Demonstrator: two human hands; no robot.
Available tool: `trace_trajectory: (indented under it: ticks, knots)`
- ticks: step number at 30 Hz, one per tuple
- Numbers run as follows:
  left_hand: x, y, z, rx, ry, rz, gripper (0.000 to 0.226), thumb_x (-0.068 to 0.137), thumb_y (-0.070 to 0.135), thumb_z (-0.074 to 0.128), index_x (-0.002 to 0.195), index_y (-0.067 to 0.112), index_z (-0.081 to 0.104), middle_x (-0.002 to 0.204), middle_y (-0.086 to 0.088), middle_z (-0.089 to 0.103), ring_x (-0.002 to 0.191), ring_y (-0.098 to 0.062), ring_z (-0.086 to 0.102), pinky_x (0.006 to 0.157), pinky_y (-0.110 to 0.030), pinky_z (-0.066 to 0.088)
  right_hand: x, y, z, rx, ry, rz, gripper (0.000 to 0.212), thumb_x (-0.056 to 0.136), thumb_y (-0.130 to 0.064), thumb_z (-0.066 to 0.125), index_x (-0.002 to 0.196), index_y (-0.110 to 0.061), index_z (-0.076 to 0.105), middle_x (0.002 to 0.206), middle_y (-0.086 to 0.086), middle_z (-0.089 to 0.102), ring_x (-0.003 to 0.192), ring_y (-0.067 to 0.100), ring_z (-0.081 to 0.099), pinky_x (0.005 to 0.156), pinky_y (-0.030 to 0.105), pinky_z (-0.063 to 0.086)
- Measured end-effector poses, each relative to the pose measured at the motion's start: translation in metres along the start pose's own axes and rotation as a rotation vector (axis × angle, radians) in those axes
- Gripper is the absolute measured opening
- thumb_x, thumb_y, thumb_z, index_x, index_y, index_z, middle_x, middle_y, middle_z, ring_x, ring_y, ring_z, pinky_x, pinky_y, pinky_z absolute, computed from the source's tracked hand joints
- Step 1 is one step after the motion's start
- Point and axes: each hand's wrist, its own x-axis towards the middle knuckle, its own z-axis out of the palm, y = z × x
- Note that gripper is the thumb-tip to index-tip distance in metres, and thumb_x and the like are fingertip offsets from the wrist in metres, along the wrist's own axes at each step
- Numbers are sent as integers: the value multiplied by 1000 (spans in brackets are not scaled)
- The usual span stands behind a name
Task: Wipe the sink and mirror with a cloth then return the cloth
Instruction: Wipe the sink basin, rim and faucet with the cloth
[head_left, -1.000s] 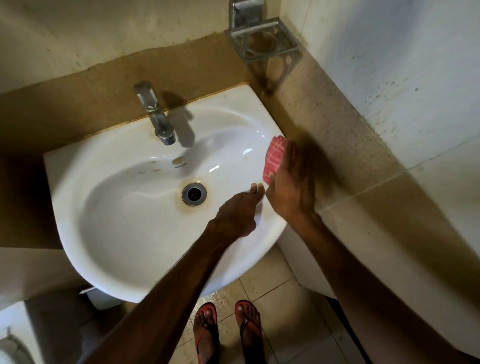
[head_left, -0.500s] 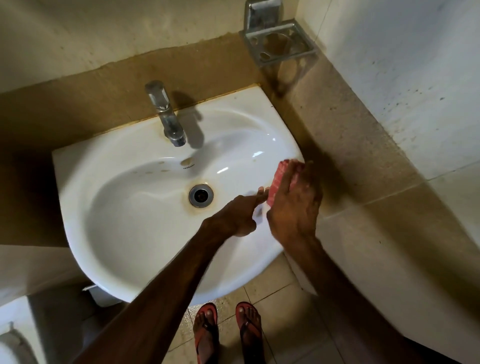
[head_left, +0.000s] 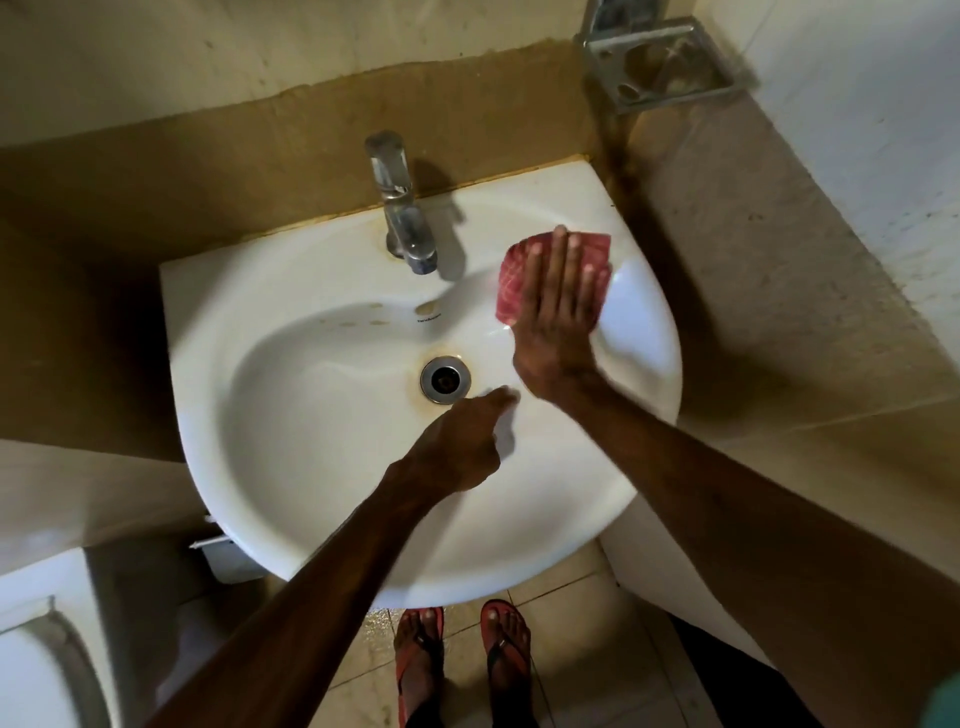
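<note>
Red cloth (head_left: 511, 286) lies flat on the back right slope of the sink (head_left: 311, 467), right of the tap (head_left: 402, 218). We press it down with our right hand (head_left: 556, 322), fingers (head_left: 558, 260) straight and spread, not gripping. Our left hand (head_left: 457, 447) hovers over the basin just beside the drain (head_left: 445, 379), fingers loosely curled, holding nothing. Metal holder (head_left: 660, 62) on the wall above. Our red flip-flops (head_left: 506, 660) show on the floor tiles.

Clearance over sink (head_left: 291, 457)
Left half open; tap (head_left: 402, 218) blocks far rim; left hand (head_left: 457, 447) hangs beside drain (head_left: 445, 379).
</note>
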Motion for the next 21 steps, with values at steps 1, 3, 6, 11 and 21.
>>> trace_trajectory:
  ticks: [1,3,6,11,21]
  knots:
    - [0,0,-1,10,18,-8,63,82,10,47,144,16,51,143,-4,59,131,-24,56,109,-40,47,-5,-12,12,33,-36,-38,79,104,-31,41,163,5,1,168,35,11,157,53,12,126,64,17]
    - [-2,-1,-4,37,70,-64,50,81,17,46,127,18,64,125,-2,70,115,-25,66,94,-39,56,-16,-28,30,95,-127,-134,83,110,-45,39,160,9,1,164,40,16,154,57,16,124,64,23]
    - [-8,-11,-8,143,191,-172,34,86,10,56,115,22,70,121,1,70,112,-25,65,91,-35,52,-28,-31,34,162,-201,-294,77,109,-46,7,160,11,13,163,43,11,153,60,10,124,66,21]
    - [-10,-16,-14,108,254,-288,37,82,8,56,110,28,68,121,2,69,108,-27,66,90,-39,57,-23,12,26,-34,-247,-729,75,102,-20,41,167,-13,5,172,29,-1,161,44,4,128,59,17]
    - [-22,-17,-15,50,215,-308,31,84,12,57,108,27,69,123,3,67,111,-22,64,90,-29,49,-31,58,-32,-282,-225,-294,74,85,-7,43,159,-13,41,167,19,34,151,41,38,121,70,25]
